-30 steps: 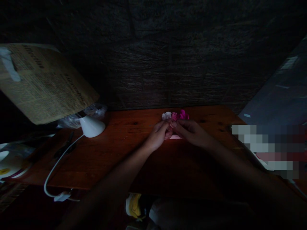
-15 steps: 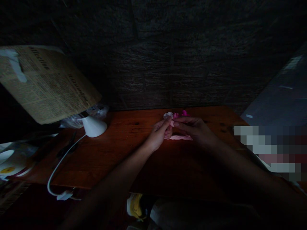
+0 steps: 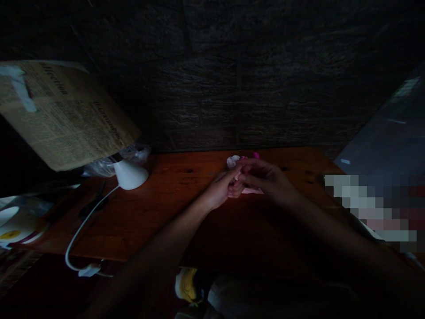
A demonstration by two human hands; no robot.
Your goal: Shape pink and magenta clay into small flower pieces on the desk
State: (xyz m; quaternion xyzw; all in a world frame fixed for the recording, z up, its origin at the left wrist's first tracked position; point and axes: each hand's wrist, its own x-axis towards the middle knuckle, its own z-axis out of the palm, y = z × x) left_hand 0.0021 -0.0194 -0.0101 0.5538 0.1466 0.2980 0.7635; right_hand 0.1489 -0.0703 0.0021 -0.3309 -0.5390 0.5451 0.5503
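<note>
My left hand (image 3: 221, 189) and my right hand (image 3: 270, 177) meet above the wooden table (image 3: 159, 208), fingertips pressed together. Between them is a small pale pink piece (image 3: 237, 176), which looks like thin paper or cloth; most of it is hidden by the fingers. Both hands are closed on it. Just beyond the fingertips lies a whitish, petal-shaped item (image 3: 233, 161), and beside that a bright magenta piece (image 3: 256, 155), partly covered by my right hand. Under the hands rests a pale pink strip (image 3: 253, 191) on the table.
On the left stands a lamp with a newsprint-patterned shade (image 3: 66, 115), a white base (image 3: 130, 175) and a white cord (image 3: 77, 230). Clear plastic (image 3: 136, 153) lies behind it. A dark stone-like wall (image 3: 212, 88) backs the table. A white cup (image 3: 11, 226) sits far left.
The fingers of my right hand have shifted slightly left and closer over the pink piece, covering more of it. My left fingers have curled a little lower. The lamp and table are unchanged.
</note>
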